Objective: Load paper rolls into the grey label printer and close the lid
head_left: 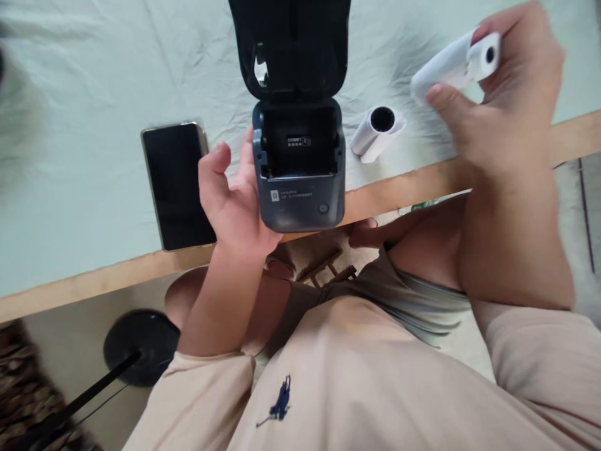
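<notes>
A dark grey label printer [303, 200] is held over the table edge with its black lid [295, 53] swung up. Its paper bay looks bare inside, apart from a small printed sticker. My left hand [239, 203] supports the printer from its left side and below, thumb standing apart; some fingers are hidden behind it. At the upper right, my right hand [511, 106] grips a smooth white elongated object [444, 67], with a small white roll with a dark hole at its near end. Between the two hands, a white paper roll [373, 134] with a dark core sits on the table.
A phone [181, 188] with a dark screen lies left of my left hand. Pale green cloth [84, 156] covers the table, which has a wooden front edge [107, 272]. Below the left side is a round black stand base [141, 347] with a pole.
</notes>
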Action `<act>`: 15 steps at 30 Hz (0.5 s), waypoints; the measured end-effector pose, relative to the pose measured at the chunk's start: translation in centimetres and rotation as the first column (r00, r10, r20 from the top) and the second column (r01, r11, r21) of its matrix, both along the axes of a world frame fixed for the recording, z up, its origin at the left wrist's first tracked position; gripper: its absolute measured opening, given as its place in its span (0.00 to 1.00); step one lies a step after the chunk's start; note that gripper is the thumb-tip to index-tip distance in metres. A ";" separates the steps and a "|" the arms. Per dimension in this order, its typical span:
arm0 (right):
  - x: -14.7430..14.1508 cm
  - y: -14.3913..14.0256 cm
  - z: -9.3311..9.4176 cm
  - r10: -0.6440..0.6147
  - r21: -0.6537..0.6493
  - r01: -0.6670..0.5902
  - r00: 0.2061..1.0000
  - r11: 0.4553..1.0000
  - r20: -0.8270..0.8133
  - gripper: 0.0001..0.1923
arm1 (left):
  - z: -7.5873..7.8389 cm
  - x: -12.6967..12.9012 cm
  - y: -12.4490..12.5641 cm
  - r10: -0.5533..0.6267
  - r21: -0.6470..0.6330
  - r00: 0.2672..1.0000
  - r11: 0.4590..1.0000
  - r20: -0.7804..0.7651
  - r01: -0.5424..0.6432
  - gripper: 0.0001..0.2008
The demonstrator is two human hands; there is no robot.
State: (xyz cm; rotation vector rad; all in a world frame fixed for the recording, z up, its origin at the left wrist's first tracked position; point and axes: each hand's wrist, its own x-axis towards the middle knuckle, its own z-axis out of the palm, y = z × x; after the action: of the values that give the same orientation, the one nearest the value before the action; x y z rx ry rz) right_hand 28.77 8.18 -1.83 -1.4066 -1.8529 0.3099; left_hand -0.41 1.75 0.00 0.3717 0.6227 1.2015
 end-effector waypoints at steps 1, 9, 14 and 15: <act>0.0 0.1 -0.3 -0.037 -0.038 0.037 0.999 0.999 -0.001 0.21 | 0.0 0.0 0.0 -0.004 0.003 1.000 1.000 0.002 0.004 0.16; -5.0 -3.8 2.6 -0.070 0.216 0.046 0.992 0.975 0.104 0.20 | 0.1 0.1 0.0 0.031 -0.035 0.998 0.999 -0.047 -0.033 0.18; -7.8 -4.9 1.6 0.045 -0.058 -0.026 0.937 0.998 0.346 0.24 | 0.3 0.1 0.0 0.032 -0.039 0.999 0.999 -0.024 -0.033 0.18; -7.9 -4.7 1.2 0.064 -0.090 -0.035 0.936 0.995 0.345 0.24 | 0.3 0.1 -0.1 0.034 -0.045 0.999 0.998 -0.032 -0.036 0.18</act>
State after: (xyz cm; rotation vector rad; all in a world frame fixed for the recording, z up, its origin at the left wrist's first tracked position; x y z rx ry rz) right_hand 20.84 3.52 -0.62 -1.5507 -2.1859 0.1707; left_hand -0.34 1.69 0.29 0.3432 0.6851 1.2149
